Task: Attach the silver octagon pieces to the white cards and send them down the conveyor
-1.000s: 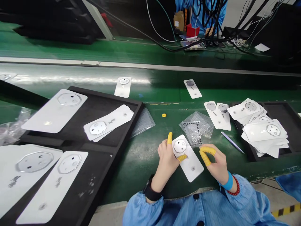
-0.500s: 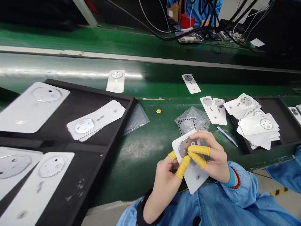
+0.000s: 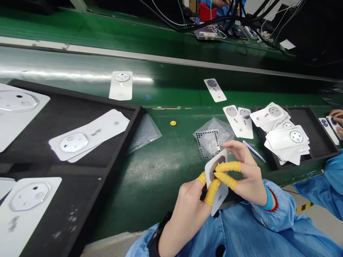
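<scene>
My left hand point(image 3: 193, 200) grips a white phone back cover point(image 3: 221, 194), thumb on its face and fingers behind it. The cover is tilted, almost edge-on, with its round grey camera area point(image 3: 213, 170) near the top. At that area, my right hand point(image 3: 245, 175) has its yellow-capped thumb and index finger closed in a pinch. Whatever lies between those fingertips is too small or hidden to make out. Yellow finger cots cover fingertips on both hands. Just behind my hands, a clear bubble bag point(image 3: 226, 130) lies on the green bench point(image 3: 160, 171).
On the left stands a black tray point(image 3: 88, 182) with several white covers. A second black tray point(image 3: 320, 134) on the right bears a pile of covers point(image 3: 288, 142). Purple tweezers point(image 3: 254, 151) and a loose yellow finger cot point(image 3: 173, 123) lie nearby. A co-worker's hand point(image 3: 338, 117) shows far right.
The cover in my left hand has turned from facing me to nearly edge-on. My right fingertips stay at its camera area. The view has shifted slightly, and a co-worker's hand appears at right.
</scene>
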`<state>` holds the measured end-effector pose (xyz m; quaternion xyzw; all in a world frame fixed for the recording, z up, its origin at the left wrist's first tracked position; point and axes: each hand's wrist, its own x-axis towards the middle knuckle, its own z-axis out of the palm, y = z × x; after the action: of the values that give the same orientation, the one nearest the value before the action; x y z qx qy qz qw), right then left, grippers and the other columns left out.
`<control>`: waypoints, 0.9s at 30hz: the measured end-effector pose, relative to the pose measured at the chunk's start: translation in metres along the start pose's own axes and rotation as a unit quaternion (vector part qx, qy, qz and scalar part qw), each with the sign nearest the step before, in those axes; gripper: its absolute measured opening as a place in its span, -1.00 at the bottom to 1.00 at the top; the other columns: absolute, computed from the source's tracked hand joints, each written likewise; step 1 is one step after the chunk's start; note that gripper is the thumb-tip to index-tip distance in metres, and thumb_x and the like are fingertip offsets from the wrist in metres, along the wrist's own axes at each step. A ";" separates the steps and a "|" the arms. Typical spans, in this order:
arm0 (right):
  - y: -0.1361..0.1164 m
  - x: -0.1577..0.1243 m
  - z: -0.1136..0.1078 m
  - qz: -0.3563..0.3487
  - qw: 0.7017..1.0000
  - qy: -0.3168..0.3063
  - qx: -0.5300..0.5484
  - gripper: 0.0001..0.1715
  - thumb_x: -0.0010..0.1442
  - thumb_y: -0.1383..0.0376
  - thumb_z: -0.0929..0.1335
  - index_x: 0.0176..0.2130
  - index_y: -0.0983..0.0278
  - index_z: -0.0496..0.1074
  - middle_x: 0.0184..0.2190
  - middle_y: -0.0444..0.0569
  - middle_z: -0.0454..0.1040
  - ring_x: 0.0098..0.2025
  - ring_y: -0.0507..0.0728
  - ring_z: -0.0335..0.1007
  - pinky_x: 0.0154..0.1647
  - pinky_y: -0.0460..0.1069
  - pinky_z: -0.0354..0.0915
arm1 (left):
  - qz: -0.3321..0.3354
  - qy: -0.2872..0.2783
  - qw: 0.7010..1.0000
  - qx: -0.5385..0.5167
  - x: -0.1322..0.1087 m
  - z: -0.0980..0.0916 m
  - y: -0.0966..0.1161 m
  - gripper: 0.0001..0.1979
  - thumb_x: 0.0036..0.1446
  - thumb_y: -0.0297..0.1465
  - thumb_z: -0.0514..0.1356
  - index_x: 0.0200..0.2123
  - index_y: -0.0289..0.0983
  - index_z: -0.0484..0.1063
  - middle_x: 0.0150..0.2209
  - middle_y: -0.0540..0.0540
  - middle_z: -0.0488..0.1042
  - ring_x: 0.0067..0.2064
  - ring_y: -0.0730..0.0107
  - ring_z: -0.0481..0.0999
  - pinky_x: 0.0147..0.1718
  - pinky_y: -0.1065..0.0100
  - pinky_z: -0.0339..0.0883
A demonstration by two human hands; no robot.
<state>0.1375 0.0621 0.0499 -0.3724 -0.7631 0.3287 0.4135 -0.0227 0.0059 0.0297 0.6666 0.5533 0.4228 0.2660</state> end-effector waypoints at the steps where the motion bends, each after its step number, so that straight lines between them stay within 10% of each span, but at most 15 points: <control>1: 0.000 0.001 -0.002 0.028 1.000 -0.002 0.007 -0.81 0.13 0.41 0.45 -0.26 0.15 0.42 0.13 -0.01 0.23 0.20 0.25 0.22 0.23 0.24 0.25 | 0.015 0.000 1.000 0.013 0.000 0.000 0.000 -0.82 0.06 -0.52 0.12 -0.55 -0.26 0.42 -0.69 -0.02 0.43 -0.71 0.41 0.39 -0.71 0.44 0.21; 9: 0.002 0.017 -0.014 0.191 0.941 -0.171 0.221 -0.47 0.10 0.37 0.46 -0.08 0.15 0.12 -0.31 -0.17 0.38 -0.38 -0.01 0.42 -0.34 -0.09 0.41 | -0.008 -0.041 0.998 -0.054 -0.001 0.001 0.004 -0.83 0.03 -0.52 0.20 -0.58 -0.24 0.37 -0.70 0.04 0.41 -0.72 0.45 0.36 -0.72 0.46 0.21; 17: 0.009 0.020 -0.011 0.213 0.923 -0.165 0.276 -0.52 0.05 0.36 0.48 -0.13 0.19 0.20 -0.29 -0.16 0.31 -0.39 -0.04 0.34 -0.40 -0.14 0.34 | -0.190 -0.123 0.925 -0.305 0.009 -0.004 0.009 -0.90 0.14 -0.36 0.22 -0.40 -0.25 0.48 -0.57 -0.02 0.56 -0.61 0.39 0.51 -0.64 0.46 0.38; 27: 0.010 0.025 -0.018 0.207 0.920 -0.218 0.250 -0.50 0.06 0.40 0.46 -0.07 0.19 0.22 -0.25 -0.12 0.37 -0.34 0.00 0.39 -0.32 -0.09 0.41 | -0.173 -0.129 0.933 -0.288 0.009 -0.003 0.007 -0.94 0.09 -0.44 0.25 -0.43 -0.22 0.49 -0.57 0.01 0.55 -0.58 0.36 0.53 -0.61 0.43 0.41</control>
<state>0.1464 0.0919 0.0599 -0.3254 -0.6331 0.6604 0.2391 -0.0212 0.0128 0.0397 0.5042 0.4756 0.4215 0.5848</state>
